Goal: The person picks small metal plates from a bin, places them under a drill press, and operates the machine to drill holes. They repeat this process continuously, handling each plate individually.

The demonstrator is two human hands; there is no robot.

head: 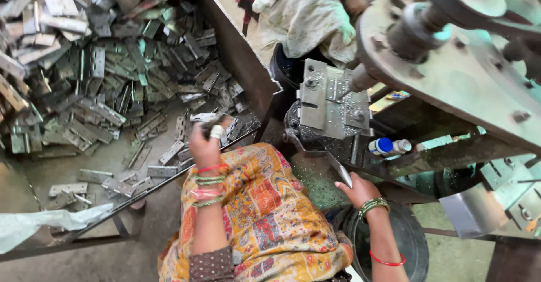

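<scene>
My left hand reaches into a metal tray and is closed on a flat metal hinge piece at the near edge of the heap. A ring and several bangles show on that hand and wrist. My right hand grips a thin metal lever that runs up to the press die block in front of me. A patterned orange cloth covers my lap between the two arms.
A large pile of grey hinge plates fills the tray. The press's heavy metal arm looms on the right. A small blue-capped bottle lies by the die. Another person in light cloth sits beyond.
</scene>
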